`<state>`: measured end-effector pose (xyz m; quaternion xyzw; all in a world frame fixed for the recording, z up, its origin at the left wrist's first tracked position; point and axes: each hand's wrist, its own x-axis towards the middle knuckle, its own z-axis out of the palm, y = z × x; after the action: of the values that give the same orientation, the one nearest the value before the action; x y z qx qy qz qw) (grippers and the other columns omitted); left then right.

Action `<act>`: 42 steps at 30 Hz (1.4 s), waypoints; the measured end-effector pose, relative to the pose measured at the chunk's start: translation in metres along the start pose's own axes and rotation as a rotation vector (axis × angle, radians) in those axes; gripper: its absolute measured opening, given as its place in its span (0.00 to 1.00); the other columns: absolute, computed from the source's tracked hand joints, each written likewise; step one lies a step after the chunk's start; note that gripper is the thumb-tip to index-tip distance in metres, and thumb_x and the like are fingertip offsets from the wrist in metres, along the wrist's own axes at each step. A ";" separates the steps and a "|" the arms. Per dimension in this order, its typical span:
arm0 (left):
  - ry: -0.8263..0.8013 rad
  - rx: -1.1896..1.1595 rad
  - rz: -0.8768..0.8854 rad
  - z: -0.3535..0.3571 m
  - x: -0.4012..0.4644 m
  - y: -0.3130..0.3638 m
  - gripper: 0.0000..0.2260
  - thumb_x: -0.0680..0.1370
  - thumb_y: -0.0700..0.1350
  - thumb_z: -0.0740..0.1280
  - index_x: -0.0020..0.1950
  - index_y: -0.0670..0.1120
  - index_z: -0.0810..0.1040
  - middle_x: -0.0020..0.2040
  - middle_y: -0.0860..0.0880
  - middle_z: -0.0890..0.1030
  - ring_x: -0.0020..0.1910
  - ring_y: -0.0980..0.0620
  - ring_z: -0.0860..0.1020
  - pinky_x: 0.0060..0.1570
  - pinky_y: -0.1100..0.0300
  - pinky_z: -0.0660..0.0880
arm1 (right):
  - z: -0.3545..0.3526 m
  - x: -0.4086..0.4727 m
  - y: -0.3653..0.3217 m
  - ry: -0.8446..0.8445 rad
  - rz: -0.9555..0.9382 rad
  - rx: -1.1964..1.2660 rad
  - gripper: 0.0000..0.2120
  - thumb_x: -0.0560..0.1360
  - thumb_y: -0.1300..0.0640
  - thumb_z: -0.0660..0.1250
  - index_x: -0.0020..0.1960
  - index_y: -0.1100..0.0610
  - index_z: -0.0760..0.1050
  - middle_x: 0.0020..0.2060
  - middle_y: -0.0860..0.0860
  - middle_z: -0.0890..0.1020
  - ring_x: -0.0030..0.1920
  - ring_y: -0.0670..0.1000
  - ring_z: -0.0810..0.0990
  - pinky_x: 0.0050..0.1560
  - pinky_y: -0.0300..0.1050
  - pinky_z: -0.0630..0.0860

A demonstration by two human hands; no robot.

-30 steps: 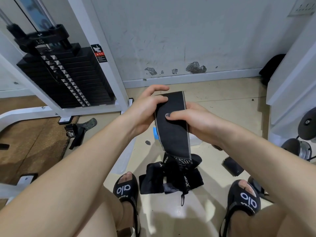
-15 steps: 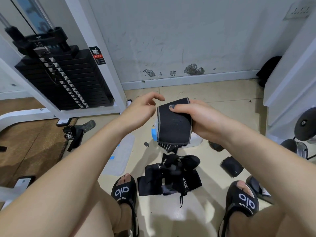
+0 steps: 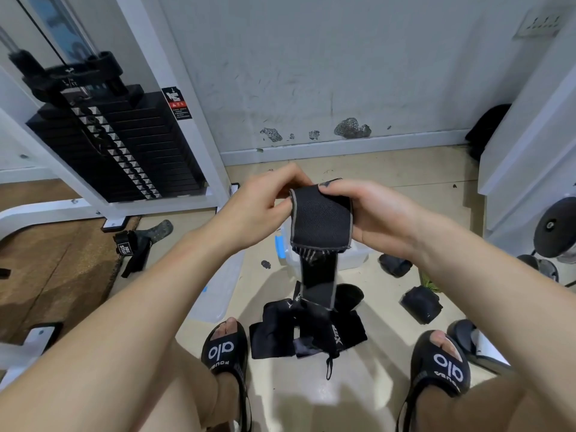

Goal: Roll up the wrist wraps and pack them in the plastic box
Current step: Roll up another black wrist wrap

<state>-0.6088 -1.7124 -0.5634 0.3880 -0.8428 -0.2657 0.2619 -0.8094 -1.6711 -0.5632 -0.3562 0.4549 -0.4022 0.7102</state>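
Wrist wrap (image 3: 321, 222) is pinched at its top by left hand (image 3: 258, 210) & right hand (image 3: 374, 213), roll half wound, tail hanging. Plastic box (image 3: 355, 260) is seen just behind wrap. Next: tighter winding needed, probably.

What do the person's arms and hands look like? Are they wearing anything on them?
Both arms are bare all the way up, with no sleeves in view. The left hand and right hand wear no gloves, rings, watch or bands that the camera shows. The one marking is dark polish on a right-hand fingernail.
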 end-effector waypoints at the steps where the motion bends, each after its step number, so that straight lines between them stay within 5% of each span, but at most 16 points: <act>1: 0.010 0.017 -0.032 0.000 0.000 0.001 0.11 0.80 0.34 0.62 0.55 0.47 0.79 0.47 0.54 0.83 0.45 0.57 0.78 0.46 0.64 0.73 | -0.001 0.000 0.000 0.009 -0.015 0.002 0.08 0.81 0.59 0.64 0.55 0.58 0.81 0.49 0.52 0.83 0.51 0.49 0.82 0.61 0.48 0.78; 4: 0.024 0.024 -0.091 0.001 0.001 -0.001 0.06 0.82 0.37 0.62 0.52 0.47 0.76 0.40 0.52 0.79 0.37 0.56 0.71 0.37 0.62 0.67 | -0.001 0.000 -0.003 0.048 -0.044 -0.016 0.11 0.80 0.60 0.67 0.59 0.61 0.82 0.51 0.54 0.83 0.50 0.50 0.82 0.52 0.43 0.79; 9: -0.001 0.043 -0.135 -0.001 0.002 -0.008 0.04 0.84 0.41 0.61 0.52 0.46 0.75 0.41 0.48 0.78 0.41 0.49 0.72 0.38 0.60 0.66 | 0.001 0.000 -0.005 0.092 -0.134 -0.044 0.18 0.78 0.66 0.68 0.65 0.73 0.73 0.47 0.59 0.82 0.44 0.53 0.82 0.43 0.41 0.79; 12: 0.005 -0.009 -0.123 -0.001 0.003 -0.008 0.05 0.84 0.42 0.62 0.56 0.48 0.76 0.46 0.51 0.81 0.43 0.50 0.76 0.43 0.58 0.71 | 0.003 0.000 -0.006 0.101 -0.187 -0.007 0.16 0.77 0.68 0.68 0.64 0.72 0.75 0.46 0.58 0.83 0.42 0.51 0.84 0.42 0.40 0.81; 15: 0.037 0.002 -0.024 0.001 0.002 -0.004 0.12 0.83 0.40 0.64 0.66 0.50 0.76 0.56 0.53 0.82 0.47 0.57 0.80 0.49 0.67 0.73 | 0.005 0.000 -0.008 0.095 -0.201 0.061 0.14 0.78 0.67 0.67 0.63 0.70 0.77 0.45 0.58 0.84 0.42 0.50 0.84 0.44 0.39 0.81; 23: 0.165 -0.013 -0.040 0.001 0.005 0.000 0.10 0.83 0.38 0.64 0.61 0.48 0.81 0.46 0.50 0.85 0.44 0.52 0.79 0.45 0.60 0.73 | 0.010 -0.007 -0.014 0.053 -0.223 0.005 0.05 0.79 0.68 0.66 0.51 0.62 0.79 0.35 0.49 0.83 0.34 0.44 0.81 0.36 0.35 0.76; 27: 0.162 -0.131 -0.112 0.002 0.007 0.001 0.09 0.83 0.38 0.65 0.58 0.47 0.83 0.46 0.51 0.85 0.42 0.55 0.78 0.42 0.65 0.73 | 0.014 -0.010 -0.017 0.113 -0.242 0.045 0.18 0.77 0.71 0.67 0.66 0.71 0.71 0.29 0.47 0.80 0.26 0.41 0.77 0.29 0.33 0.72; 30: 0.152 -0.172 -0.159 0.002 0.008 0.002 0.10 0.83 0.39 0.64 0.54 0.51 0.82 0.42 0.60 0.83 0.41 0.60 0.77 0.42 0.66 0.72 | 0.013 -0.011 -0.019 0.145 -0.273 0.075 0.24 0.78 0.71 0.67 0.72 0.69 0.66 0.27 0.44 0.79 0.23 0.40 0.74 0.27 0.33 0.71; 35: 0.132 -0.222 -0.159 0.001 0.009 0.003 0.09 0.84 0.39 0.64 0.53 0.52 0.81 0.43 0.61 0.82 0.43 0.64 0.77 0.45 0.70 0.71 | 0.016 -0.012 -0.020 0.119 -0.296 0.112 0.24 0.78 0.73 0.65 0.72 0.66 0.67 0.28 0.46 0.80 0.24 0.41 0.76 0.28 0.34 0.72; 39: 0.158 -0.293 -0.175 0.003 0.011 0.002 0.05 0.83 0.37 0.67 0.57 0.44 0.80 0.34 0.63 0.79 0.29 0.66 0.73 0.32 0.73 0.67 | 0.015 -0.009 -0.020 0.116 -0.310 0.108 0.21 0.77 0.70 0.68 0.69 0.62 0.72 0.40 0.51 0.84 0.36 0.49 0.82 0.37 0.40 0.78; 42: 0.154 -0.355 -0.187 0.006 0.013 0.002 0.11 0.81 0.35 0.69 0.63 0.41 0.79 0.46 0.57 0.83 0.39 0.67 0.79 0.40 0.74 0.72 | 0.014 -0.006 -0.020 0.116 -0.321 0.162 0.19 0.77 0.69 0.68 0.67 0.60 0.73 0.43 0.53 0.84 0.38 0.51 0.82 0.38 0.41 0.79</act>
<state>-0.6204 -1.7201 -0.5634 0.4311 -0.7207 -0.4029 0.3640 -0.8028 -1.6725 -0.5387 -0.3419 0.3986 -0.5655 0.6359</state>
